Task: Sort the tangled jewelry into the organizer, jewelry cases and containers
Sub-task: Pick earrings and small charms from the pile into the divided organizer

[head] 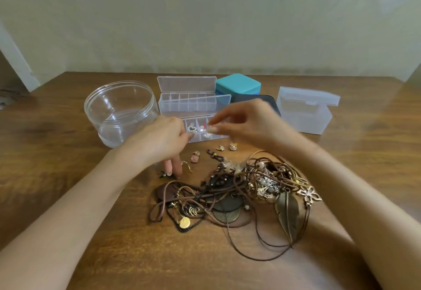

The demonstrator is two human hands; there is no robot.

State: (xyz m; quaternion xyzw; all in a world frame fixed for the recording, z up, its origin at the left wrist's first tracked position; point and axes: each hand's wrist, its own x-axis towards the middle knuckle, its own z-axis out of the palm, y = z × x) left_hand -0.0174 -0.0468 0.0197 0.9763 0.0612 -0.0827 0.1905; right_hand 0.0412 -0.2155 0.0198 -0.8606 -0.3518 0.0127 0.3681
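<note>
1. Just under the right hand's (246, 123) fingers (216, 127) lies the near clear organizer (202, 138), lid open. Its small compartments hold a few earrings.
2. These fingers are curled, with thumb and forefinger tips pressed together in a pinch over a middle compartment. They seem to hold a small piece (210, 124), too blurred to name.
3. To the left of those fingers, the left hand (159, 139) hangs over the organizer's near-left corner. Two of its fingers (174, 166) reach straight down with their tips on the bench (68, 198). The rest are blurred against the organizer, and I cannot tell whether they grip anything.
4. Just beside the left fingertips lie a small dark charm (164, 174) and a gold hook (188, 167), with a pink earring (194, 156) a little further right.
5. Below the right fingers, towards the person, two gold earrings (226, 147) sit loose on the bench.
6. Nearer still to the person lies the tangled jewelry (239, 187): brown cords, dark chains, a leaf pendant (288, 210), a flower pendant (311, 195) and a gold disc (184, 222).
7. Beyond the fingers stands a second clear organizer (189, 104), its lid raised and its compartments bare.
8. Behind the right hand are a teal jewelry case (238, 85) and a dark case (248, 99), partly hidden.
9. Left of the left fingers stands a clear round jar (120, 112).
10. Well right of the right fingers stands a frosted plastic box (306, 116) with its hinged lid half up.
</note>
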